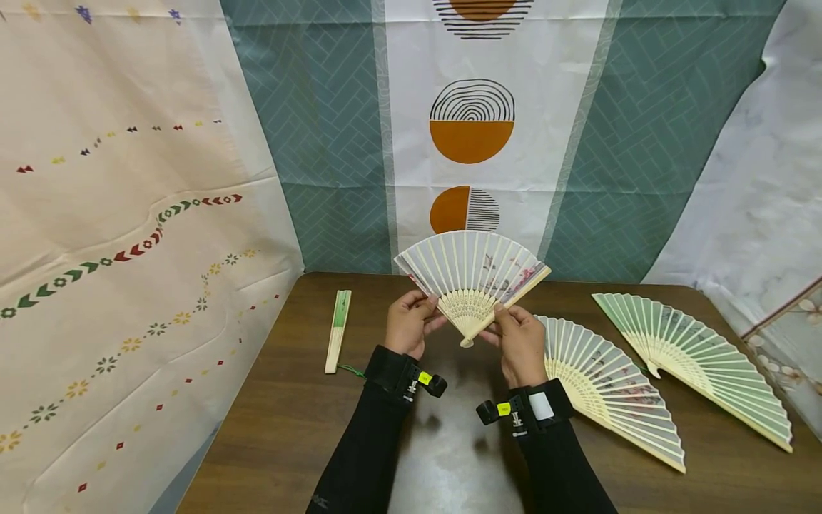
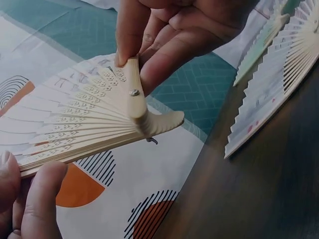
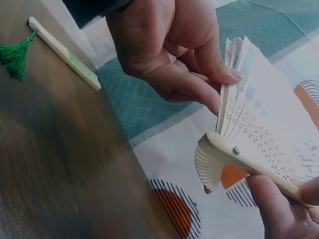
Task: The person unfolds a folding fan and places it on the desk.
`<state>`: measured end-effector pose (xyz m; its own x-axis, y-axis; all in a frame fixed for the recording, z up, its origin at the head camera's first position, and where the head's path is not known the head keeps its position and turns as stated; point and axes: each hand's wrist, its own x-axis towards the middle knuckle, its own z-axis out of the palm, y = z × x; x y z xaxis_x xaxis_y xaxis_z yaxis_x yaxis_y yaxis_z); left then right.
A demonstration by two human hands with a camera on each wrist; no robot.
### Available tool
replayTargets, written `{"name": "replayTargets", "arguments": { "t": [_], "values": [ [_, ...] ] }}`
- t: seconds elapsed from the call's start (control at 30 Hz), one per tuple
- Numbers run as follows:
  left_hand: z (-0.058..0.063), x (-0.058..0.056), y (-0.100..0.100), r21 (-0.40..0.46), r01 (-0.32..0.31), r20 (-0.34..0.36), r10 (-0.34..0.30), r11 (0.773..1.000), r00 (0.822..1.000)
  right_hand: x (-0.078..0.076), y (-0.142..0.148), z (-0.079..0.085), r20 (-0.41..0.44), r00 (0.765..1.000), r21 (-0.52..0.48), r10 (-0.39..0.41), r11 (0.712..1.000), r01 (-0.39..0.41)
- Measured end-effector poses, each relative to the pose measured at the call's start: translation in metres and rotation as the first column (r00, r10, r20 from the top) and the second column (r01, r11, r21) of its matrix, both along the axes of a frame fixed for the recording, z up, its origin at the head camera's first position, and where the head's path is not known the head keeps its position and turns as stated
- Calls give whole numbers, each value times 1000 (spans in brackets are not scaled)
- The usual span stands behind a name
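A white folding fan [image 1: 478,268] with pale slats and pink flower prints is held up, spread wide, above the table. My left hand [image 1: 409,325] pinches its left edge between thumb and fingers. The right hand [image 1: 521,343] pinches the opposite outer slat. In the left wrist view, the fan's riveted pivot [image 2: 134,92] and hooked slat ends show between the hands. From the right wrist, several slats by the left fingers [image 3: 209,64] appear bunched together, while the right thumb [image 3: 269,194] lies along the other outer slat.
A closed green fan [image 1: 338,332] with a green tassel [image 3: 15,56] lies on the table [image 1: 270,428] at the left. To the right lie a spread white fan [image 1: 616,392] and, beyond it, a spread green fan [image 1: 700,357]. Patterned cloths [image 1: 308,107] hang behind.
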<state>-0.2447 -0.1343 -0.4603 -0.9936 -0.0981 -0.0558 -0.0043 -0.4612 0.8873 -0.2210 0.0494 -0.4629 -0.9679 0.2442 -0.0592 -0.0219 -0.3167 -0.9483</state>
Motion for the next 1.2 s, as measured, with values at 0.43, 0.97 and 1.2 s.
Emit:
{"name": "replayTargets", "arguments": {
  "t": [0.43, 0.97, 1.2],
  "values": [
    [3, -1, 5, 119, -70, -19, 73, 990, 997, -1, -2, 2, -59, 996, -152, -71, 986, 61],
    [-1, -2, 12, 230, -137, -8, 143, 963, 990, 2, -1, 3, -56, 991, -234, -121, 967, 105],
    [1, -1, 14, 261, -149, 3, 154, 954, 988, 0, -2, 4, -45, 988, -304, -151, 944, 130]
  ]
}}
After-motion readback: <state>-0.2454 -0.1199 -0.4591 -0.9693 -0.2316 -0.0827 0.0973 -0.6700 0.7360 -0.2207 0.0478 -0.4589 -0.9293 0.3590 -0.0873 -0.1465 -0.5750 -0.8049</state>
